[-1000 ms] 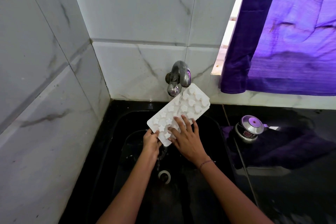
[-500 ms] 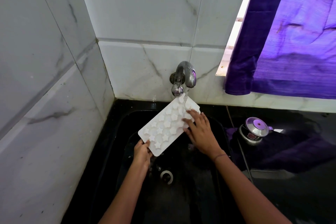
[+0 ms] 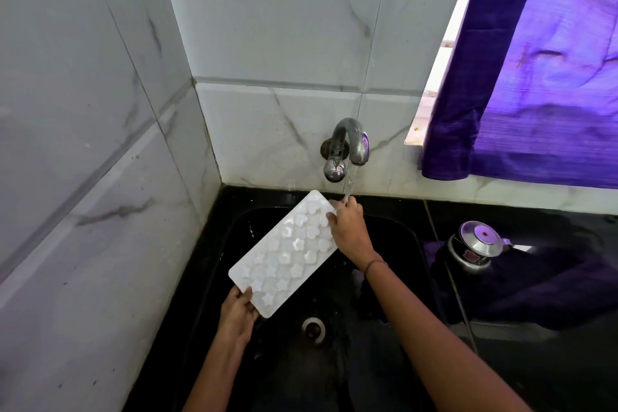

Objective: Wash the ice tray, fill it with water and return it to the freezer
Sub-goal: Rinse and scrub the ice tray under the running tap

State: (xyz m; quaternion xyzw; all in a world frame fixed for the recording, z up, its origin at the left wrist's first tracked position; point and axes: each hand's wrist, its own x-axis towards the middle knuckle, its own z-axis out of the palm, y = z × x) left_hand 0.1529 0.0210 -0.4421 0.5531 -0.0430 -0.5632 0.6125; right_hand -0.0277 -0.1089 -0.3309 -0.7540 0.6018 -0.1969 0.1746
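Both hands hold the ice tray (image 3: pixel 287 252) over the sink (image 3: pixel 287 373): left hand (image 3: pixel 238 311) grips its 7 o'clock corner, right hand (image 3: pixel 349 231) pinches its 1 o'clock edge beneath the tap (image 3: pixel 347 145). Slide cavities under the stream (image 3: pixel 349 182), rubbing each.

Ice tray (image 3: pixel 284 254) above sink (image 3: pixel 334 378), before tap (image 3: pixel 347 140); pot (image 3: pixel 475 244) right of sink.

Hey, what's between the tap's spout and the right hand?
In the head view, a thin stream of water falls from the tap spout onto the right hand, by the ice tray's far corner.
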